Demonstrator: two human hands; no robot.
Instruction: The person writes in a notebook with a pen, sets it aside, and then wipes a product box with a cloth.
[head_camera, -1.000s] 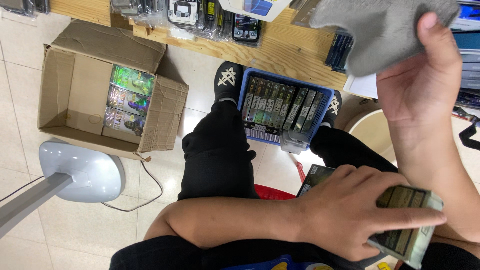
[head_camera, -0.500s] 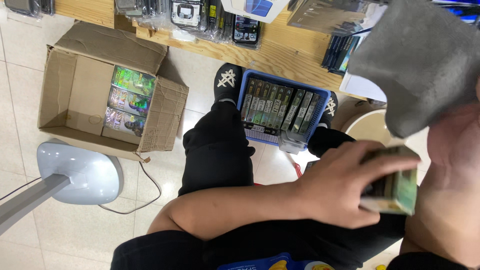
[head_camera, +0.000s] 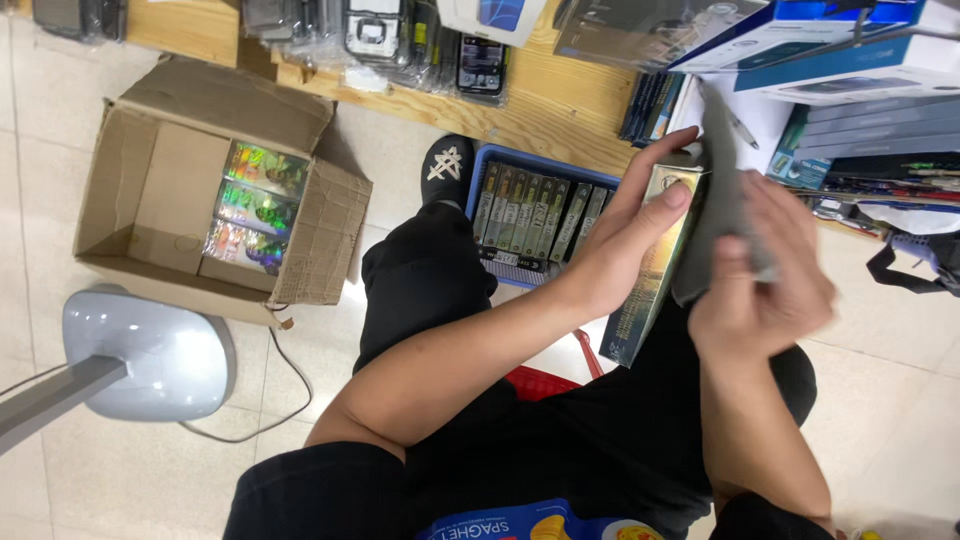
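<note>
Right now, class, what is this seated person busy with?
The left hand holds a flat printed box upright over the lap, while the right hand presses a grey cloth against its face. A blue tray of similar boxes sits at the feet; an open cardboard carton stands further left.

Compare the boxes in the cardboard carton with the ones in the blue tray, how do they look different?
The boxes in the cardboard carton lie flat with shiny, rainbow-coloured faces up; those in the blue tray stand on edge, showing dark narrow sides. The cardboard carton is only partly filled, with bare bottom showing, while the blue tray looks packed in a row. Both containers sit on the tiled floor.
</note>
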